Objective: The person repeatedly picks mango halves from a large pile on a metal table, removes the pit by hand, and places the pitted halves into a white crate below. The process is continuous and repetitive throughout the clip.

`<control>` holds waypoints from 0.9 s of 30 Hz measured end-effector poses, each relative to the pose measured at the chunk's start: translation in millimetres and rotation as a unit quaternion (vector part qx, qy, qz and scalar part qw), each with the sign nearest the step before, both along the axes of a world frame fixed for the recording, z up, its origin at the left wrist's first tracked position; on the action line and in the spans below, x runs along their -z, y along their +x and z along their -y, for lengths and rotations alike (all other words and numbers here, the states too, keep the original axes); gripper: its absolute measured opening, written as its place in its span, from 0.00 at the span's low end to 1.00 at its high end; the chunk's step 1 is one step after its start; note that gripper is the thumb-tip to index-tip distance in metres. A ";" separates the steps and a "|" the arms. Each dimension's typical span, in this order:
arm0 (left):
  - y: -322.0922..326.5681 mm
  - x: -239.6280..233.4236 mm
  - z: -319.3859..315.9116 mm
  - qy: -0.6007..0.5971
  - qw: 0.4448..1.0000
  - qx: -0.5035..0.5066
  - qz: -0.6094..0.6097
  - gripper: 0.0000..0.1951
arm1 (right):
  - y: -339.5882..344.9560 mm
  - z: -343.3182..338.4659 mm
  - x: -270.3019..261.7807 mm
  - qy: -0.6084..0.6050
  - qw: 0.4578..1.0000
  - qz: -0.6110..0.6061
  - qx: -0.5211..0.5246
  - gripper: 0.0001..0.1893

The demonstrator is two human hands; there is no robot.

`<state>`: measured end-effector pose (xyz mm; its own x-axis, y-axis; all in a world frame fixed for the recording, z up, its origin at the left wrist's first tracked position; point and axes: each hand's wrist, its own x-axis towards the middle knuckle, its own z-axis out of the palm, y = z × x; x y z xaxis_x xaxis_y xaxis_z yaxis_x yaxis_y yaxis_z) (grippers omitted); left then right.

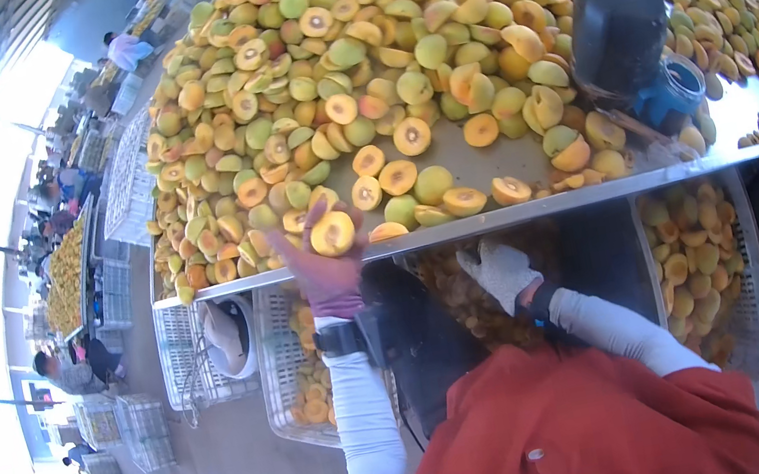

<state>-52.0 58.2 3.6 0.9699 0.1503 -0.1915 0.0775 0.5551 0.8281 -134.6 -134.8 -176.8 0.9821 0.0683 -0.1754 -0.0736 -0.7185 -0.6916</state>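
Observation:
My left hand (329, 276), in a thin purplish glove, is at the table's front rim and holds a halved apricot-like fruit (333, 234), cut face up. Behind it a large heap of green-yellow fruit halves (347, 52) covers much of the metal table (510, 157). Several cut halves, such as one half (412, 136) with its stone showing, lie just beyond my left hand. Lower down, my right hand (503, 270), in a white knitted glove, hovers over a container of brownish pieces (473, 312) below the rim. Its thumb is apart, but its fingertips are partly hidden.
A dark cylindrical container (618, 12) and a blue cup (676, 85) stand on the table's right. Crates of fruit halves flank my legs: a left crate (275, 400) and a right crate (751, 293). A white bucket (243, 368) stands farther left. Other people work at far-left tables.

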 end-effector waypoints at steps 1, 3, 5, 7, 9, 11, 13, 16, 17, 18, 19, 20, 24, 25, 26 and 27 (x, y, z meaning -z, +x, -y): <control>-11.9 0.6 -5.5 -0.042 0.998 0.024 -0.039 0.40 | -6.7 -8.1 -21.2 0.024 1.000 0.007 0.005 0.31; -28.6 4.8 -6.0 0.021 0.999 0.033 0.008 0.40 | -16.0 -16.2 -54.5 0.140 0.984 -0.109 -0.027 0.26; -32.2 5.3 0.4 0.070 0.996 0.030 0.047 0.40 | -29.9 -29.6 -74.4 0.219 0.976 -0.019 0.008 0.23; -39.7 14.2 7.8 0.101 0.993 0.007 0.063 0.40 | -38.6 -35.4 -117.1 0.218 0.970 0.108 0.007 0.20; -52.2 13.9 19.7 0.108 0.991 -0.009 0.079 0.40 | -39.8 -44.4 -144.8 0.176 0.966 0.188 -0.007 0.19; -62.0 15.4 30.8 0.101 0.991 -0.008 0.083 0.39 | -36.2 -49.2 -152.0 0.121 0.972 0.203 -0.015 0.20; -69.4 12.2 40.2 0.092 0.992 -0.041 0.076 0.39 | -34.6 -53.2 -149.8 0.098 0.977 0.187 -0.007 0.22; -74.5 14.3 42.2 0.106 0.991 -0.068 0.033 0.38 | -34.6 -57.0 -131.8 0.170 0.963 0.204 -0.050 0.25; -75.5 14.3 41.9 0.122 0.990 -0.066 0.019 0.37 | -30.9 -52.3 -128.4 0.224 0.951 0.188 -0.102 0.26; -74.3 12.6 43.3 0.136 0.989 -0.061 0.008 0.37 | -27.6 -46.4 -128.1 0.310 0.937 0.103 -0.128 0.26; -74.0 9.0 44.7 0.136 0.990 -0.048 -0.005 0.36 | -22.7 -41.5 -127.9 0.386 0.912 0.014 -0.138 0.27; -73.7 4.4 46.1 0.136 0.990 -0.034 -0.017 0.35 | -20.3 -36.4 -130.2 0.483 0.855 -0.147 -0.121 0.27; -70.3 11.5 40.0 0.221 0.975 0.020 -0.003 0.35 | -18.7 -14.0 -163.4 0.597 0.659 -0.431 -0.154 0.25; -72.1 12.7 42.1 0.202 0.979 0.036 0.009 0.34 | -19.4 -8.4 -162.2 0.621 0.598 -0.475 -0.173 0.24; -73.1 13.7 44.5 0.182 0.982 0.052 0.020 0.34 | -16.9 -11.5 -133.1 0.696 0.425 -0.542 -0.201 0.24; -74.5 13.6 43.4 0.163 0.984 0.059 0.033 0.33 | -16.9 -13.3 -124.2 0.710 0.398 -0.542 -0.208 0.24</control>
<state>-126.5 14.9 -10.0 0.9930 0.0791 -0.0878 0.0655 0.2497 0.9661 -151.5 -121.5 -52.6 0.2329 0.9722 0.0261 -0.9613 0.2342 -0.1453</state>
